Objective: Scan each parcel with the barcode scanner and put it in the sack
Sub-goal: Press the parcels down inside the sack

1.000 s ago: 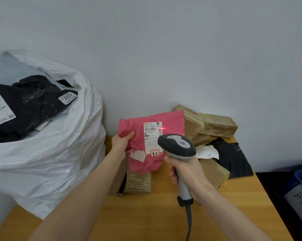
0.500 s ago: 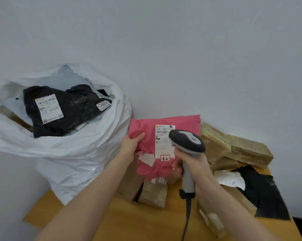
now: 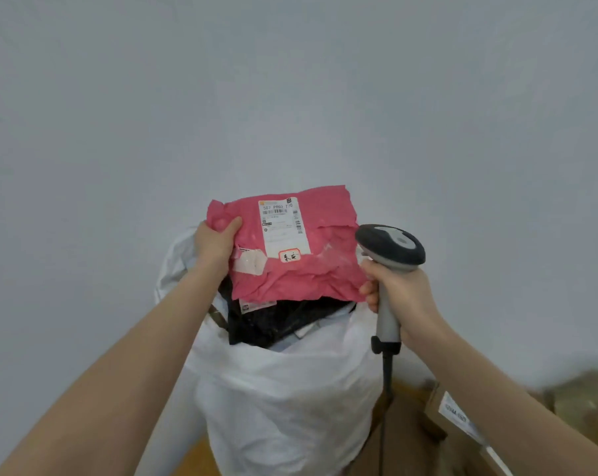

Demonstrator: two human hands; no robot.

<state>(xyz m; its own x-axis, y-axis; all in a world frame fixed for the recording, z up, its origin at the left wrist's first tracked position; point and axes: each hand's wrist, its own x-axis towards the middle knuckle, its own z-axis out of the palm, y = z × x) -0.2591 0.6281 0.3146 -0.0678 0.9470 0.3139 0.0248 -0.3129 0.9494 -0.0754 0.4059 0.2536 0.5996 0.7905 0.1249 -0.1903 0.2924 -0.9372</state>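
My left hand (image 3: 216, 242) grips the upper left corner of a pink plastic parcel (image 3: 321, 269) with a white label facing me. The parcel hangs right above the open mouth of the white sack (image 3: 284, 400), its lower edge over the black parcels (image 3: 277, 324) lying inside. My right hand (image 3: 399, 297) grips the handle of the grey barcode scanner (image 3: 390, 249), just right of the pink parcel. The scanner's cable hangs down beside the sack.
Brown cardboard parcels (image 3: 462, 417) lie blurred at the lower right on the wooden table (image 3: 404, 438). A plain grey wall fills the background behind the sack.
The pink parcel has moved left from above the parcel pile to above the sack's mouth. The scanner went along with it, and my view has swung left toward the sack.
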